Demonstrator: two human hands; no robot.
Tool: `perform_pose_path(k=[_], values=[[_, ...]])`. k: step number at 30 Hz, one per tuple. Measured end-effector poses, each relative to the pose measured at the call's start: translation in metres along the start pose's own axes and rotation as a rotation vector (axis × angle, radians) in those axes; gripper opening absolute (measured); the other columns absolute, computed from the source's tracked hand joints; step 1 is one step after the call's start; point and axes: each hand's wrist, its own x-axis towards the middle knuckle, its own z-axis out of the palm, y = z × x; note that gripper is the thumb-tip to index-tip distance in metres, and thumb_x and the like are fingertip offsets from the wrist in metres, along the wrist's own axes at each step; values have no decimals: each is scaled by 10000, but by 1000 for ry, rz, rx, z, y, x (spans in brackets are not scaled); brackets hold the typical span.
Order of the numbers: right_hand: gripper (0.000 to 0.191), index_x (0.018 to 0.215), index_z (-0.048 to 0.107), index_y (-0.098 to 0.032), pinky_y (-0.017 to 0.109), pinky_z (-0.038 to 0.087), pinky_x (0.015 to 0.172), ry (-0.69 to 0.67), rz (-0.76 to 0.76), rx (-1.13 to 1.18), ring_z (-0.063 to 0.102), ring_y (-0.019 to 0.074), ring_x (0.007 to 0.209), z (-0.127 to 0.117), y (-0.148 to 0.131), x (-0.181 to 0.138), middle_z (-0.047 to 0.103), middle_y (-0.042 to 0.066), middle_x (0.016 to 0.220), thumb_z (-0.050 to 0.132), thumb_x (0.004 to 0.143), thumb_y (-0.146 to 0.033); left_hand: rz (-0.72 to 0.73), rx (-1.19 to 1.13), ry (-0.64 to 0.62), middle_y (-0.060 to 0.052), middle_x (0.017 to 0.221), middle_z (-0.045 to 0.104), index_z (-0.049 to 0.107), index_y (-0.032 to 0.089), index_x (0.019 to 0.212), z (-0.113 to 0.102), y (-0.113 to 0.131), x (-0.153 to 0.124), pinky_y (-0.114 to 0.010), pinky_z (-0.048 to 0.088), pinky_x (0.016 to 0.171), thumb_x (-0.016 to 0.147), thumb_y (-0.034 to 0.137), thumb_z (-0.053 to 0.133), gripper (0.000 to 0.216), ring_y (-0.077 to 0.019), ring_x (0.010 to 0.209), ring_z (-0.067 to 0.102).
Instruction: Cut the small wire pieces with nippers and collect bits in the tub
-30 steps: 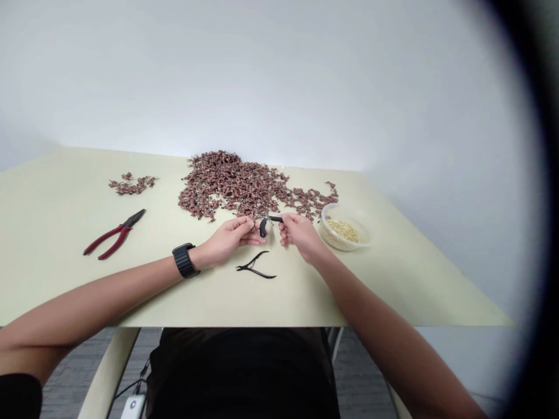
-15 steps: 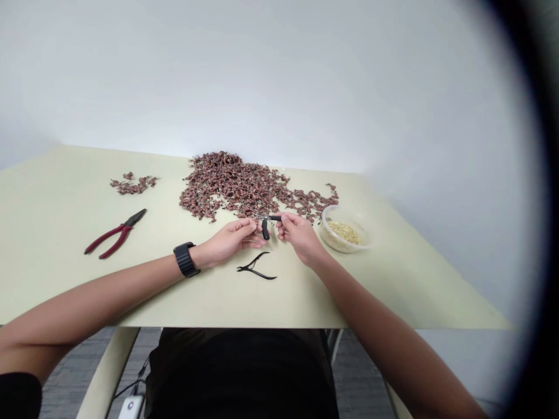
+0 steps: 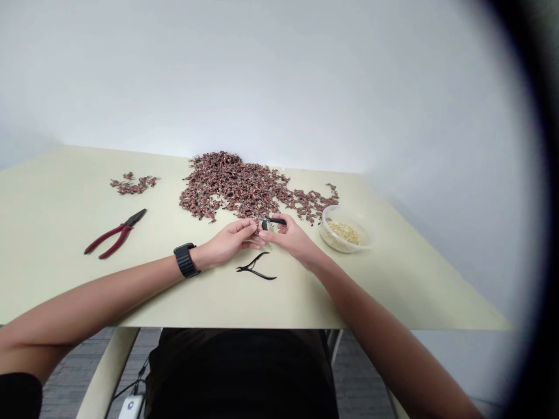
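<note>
My right hand point(image 3: 290, 238) is closed around small black-handled pliers point(image 3: 274, 221), whose tip points left toward my left hand. My left hand point(image 3: 229, 240), with a black watch point(image 3: 185, 259) on its wrist, pinches something tiny at its fingertips, too small to name. The two hands meet just in front of a big heap of small reddish-brown pieces point(image 3: 244, 187). A second pair of slim black pliers point(image 3: 255, 267) lies on the table just below my hands.
Red-handled pliers point(image 3: 114, 234) lie at the left. A small cluster of reddish-brown pieces point(image 3: 132, 183) sits at the far left. A clear plastic tub point(image 3: 345, 234) of pale yellow bits stands to the right. The pale yellow-green table point(image 3: 393, 279) ends near my body.
My right hand has shifted left and closer to my left hand, and the black-handled pliers have swung so their handle lies more level. The left hand has barely moved.
</note>
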Motion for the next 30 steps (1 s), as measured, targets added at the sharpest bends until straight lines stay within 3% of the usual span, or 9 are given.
perform_pose_path(k=[3, 6, 10, 15, 23, 30], values=[[911, 1395, 479, -187, 269, 447, 735, -31, -7, -68, 505, 149, 821, 1, -1, -1, 522, 11, 928, 864, 654, -551, 17, 31, -2, -48, 963, 656, 611, 163, 971, 2, -1, 0, -338, 546, 950, 960, 452, 617, 289, -141, 914, 660], [795, 1348, 503, -183, 295, 458, 753, 9, -101, -202, 521, 172, 844, 2, 0, -3, 545, 32, 954, 816, 717, -553, 42, 74, -2, -50, 959, 650, 612, 159, 964, 4, -1, -1, -330, 549, 932, 971, 452, 596, 294, -134, 898, 644], [622, 1278, 528, -183, 378, 471, 904, 92, -280, -446, 539, 243, 1034, 4, -1, -10, 563, 103, 1134, 713, 823, -566, 78, 139, 3, -38, 936, 624, 616, 159, 966, 7, -2, -3, -314, 549, 917, 978, 458, 574, 302, -130, 898, 612], [595, 1340, 484, -172, 452, 432, 1036, 114, -361, -609, 494, 303, 1206, 8, -4, -16, 504, 163, 1262, 595, 920, -579, 70, 173, 15, -34, 961, 622, 611, 172, 967, 7, -3, -3, -322, 545, 911, 968, 479, 574, 309, -141, 919, 604], [576, 1407, 419, -163, 429, 423, 1063, 10, -414, -617, 495, 283, 1228, 5, 2, -13, 486, 171, 1303, 536, 974, -524, 120, 278, -5, -54, 957, 632, 606, 173, 969, 6, 0, -4, -330, 533, 885, 973, 507, 542, 340, -156, 887, 603], [541, 1282, 496, -160, 401, 456, 986, 25, -368, -644, 520, 278, 1151, 6, 6, -12, 527, 152, 1218, 613, 913, -537, 229, 627, 6, -35, 892, 618, 600, 184, 937, 9, 4, -8, -309, 478, 831, 1016, 445, 451, 310, -165, 843, 571]])
